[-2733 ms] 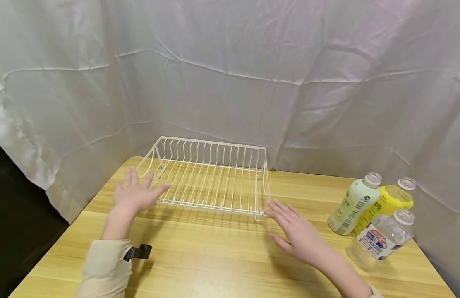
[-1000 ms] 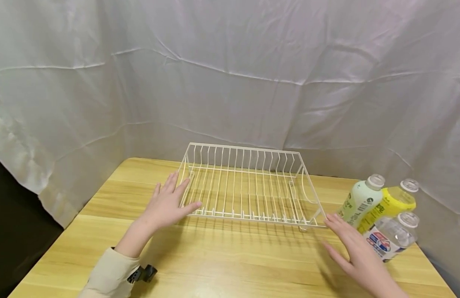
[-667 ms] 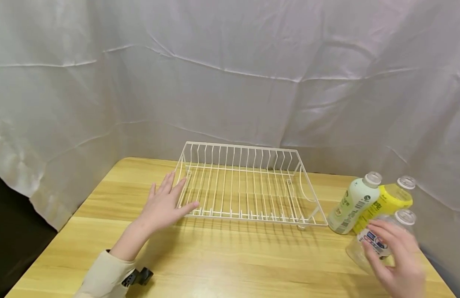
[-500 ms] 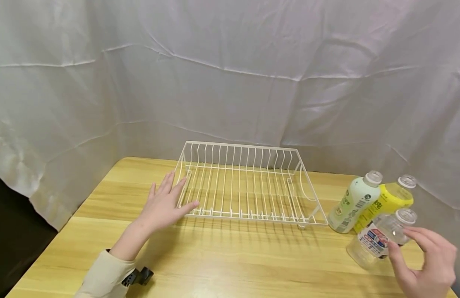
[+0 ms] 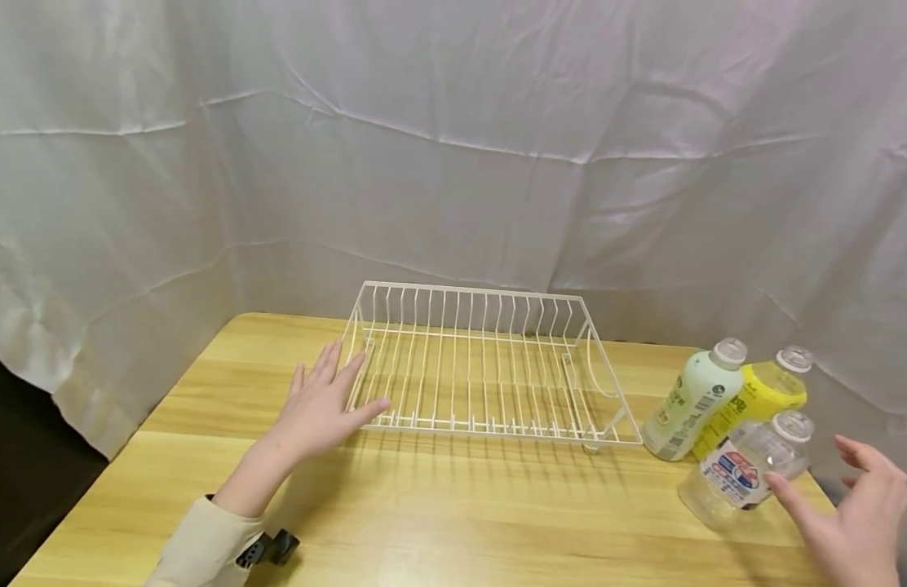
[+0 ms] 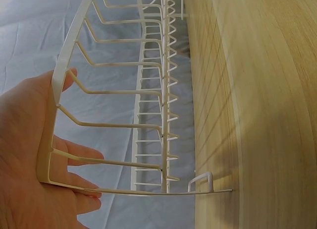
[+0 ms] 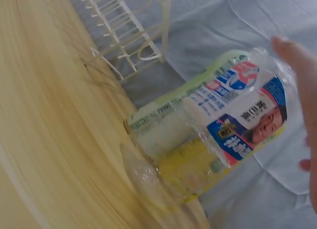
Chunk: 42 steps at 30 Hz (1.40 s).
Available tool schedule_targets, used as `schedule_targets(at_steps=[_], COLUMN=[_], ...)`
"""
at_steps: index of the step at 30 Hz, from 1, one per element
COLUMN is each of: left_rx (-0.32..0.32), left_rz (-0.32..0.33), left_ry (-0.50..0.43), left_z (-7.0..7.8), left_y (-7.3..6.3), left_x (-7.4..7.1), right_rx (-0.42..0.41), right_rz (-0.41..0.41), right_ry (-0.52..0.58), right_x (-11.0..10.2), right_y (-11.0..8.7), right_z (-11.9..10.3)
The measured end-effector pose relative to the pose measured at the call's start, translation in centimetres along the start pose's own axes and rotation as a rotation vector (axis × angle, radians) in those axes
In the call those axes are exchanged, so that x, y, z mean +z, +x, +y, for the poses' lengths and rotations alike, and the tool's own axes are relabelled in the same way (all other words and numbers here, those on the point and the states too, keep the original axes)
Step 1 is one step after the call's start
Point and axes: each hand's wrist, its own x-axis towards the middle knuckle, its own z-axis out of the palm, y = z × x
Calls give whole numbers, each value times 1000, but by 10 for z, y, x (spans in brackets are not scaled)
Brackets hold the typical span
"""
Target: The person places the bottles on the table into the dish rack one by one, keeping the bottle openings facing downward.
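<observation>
A white wire dish rack (image 5: 461, 375) stands on the wooden table. My left hand (image 5: 321, 408) rests with spread fingers at the rack's front left corner. In the left wrist view, its thumb and fingers (image 6: 81, 152) lie along the corner of the rack's frame, not curled round it. At the right, a clear plastic bottle (image 5: 736, 473) with a red, white and blue label stands upright and uncapped. Beside it is my right hand (image 5: 850, 514), thumb and fingers apart, the thumb tip overlapping the bottle's side in the head view. Nothing is gripped.
Behind the clear bottle stand a pale green bottle (image 5: 692, 403) and a yellow-labelled bottle (image 5: 754, 399), close together near the table's right edge. A grey curtain (image 5: 453, 163) hangs behind the table (image 5: 453, 522). The rack's right front corner reaches close to the green bottle.
The rack has shifted right, with both hands at its corners. My right hand has since left the rack, passed in front of the clear bottle to its right side, and spread its fingers.
</observation>
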Motion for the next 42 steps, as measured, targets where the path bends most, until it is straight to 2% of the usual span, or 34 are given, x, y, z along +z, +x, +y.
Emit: schedule_targets(at_steps=[2,5,9,12,19,28,30,33,42], left_rx=[0,5,11,12,1,-4,-4,-7,-19], left_rz=[-3,-6,-5,-7,-12,-5,-3,-5,-15], left_ry=[1,4,11,14,14,9,15,21,10], left_z=[0,2,5,7,4,4,3,2,1], left_y=[0,1,5,8,5,2,1,1,-2], left_x=[0,1,1,2,5,5,4,3,-2], right_rx=[34,4,-5,23,-58,-60,-52,-38,-51], right_rz=[-123,-266,-386,-458,-499,-699,-720,-736,-708], right_ry=[-81,-160,-194,-221,-150,-188,-175,-158,-104], right_x=[0,1,3,6,20,25,27,28,32], right_y=[1,1,1,-1,-6,-10,-10,-10,-10], right_z=[7,18,29,35,55,66,65,64,58])
